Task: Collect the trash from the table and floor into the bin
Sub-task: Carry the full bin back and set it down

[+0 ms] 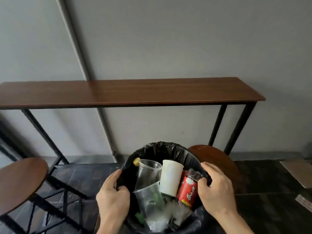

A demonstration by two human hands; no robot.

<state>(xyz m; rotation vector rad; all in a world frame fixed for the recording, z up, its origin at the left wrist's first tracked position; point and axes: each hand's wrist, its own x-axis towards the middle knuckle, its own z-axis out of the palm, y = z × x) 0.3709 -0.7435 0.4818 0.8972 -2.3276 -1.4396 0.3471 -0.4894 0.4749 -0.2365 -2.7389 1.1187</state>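
Both hands on the bin [162,149], which sits low centre, in front of the long wooden surface [131,92] against the grey wall. Left hand [112,198] grips the left rim, fingers [118,174] curled over the black bin liner [168,150] and pinching it. Right hand [217,191] grips the right rim the same way, thumb inside, fingers closed on liner.

Bin contents: two clear plastic cups [148,171], one above the other; white paper cup [170,177] tilted, mouth up; red Sting can [187,191] just right of it, touching; crumpled clear plastic [179,211] below; something green [140,217] low left, probably a bottle cap, too blurred to confirm.

Round wooden stools: one left [20,178], one [217,157] behind the bin on the right. Dark tiled floor [270,179].
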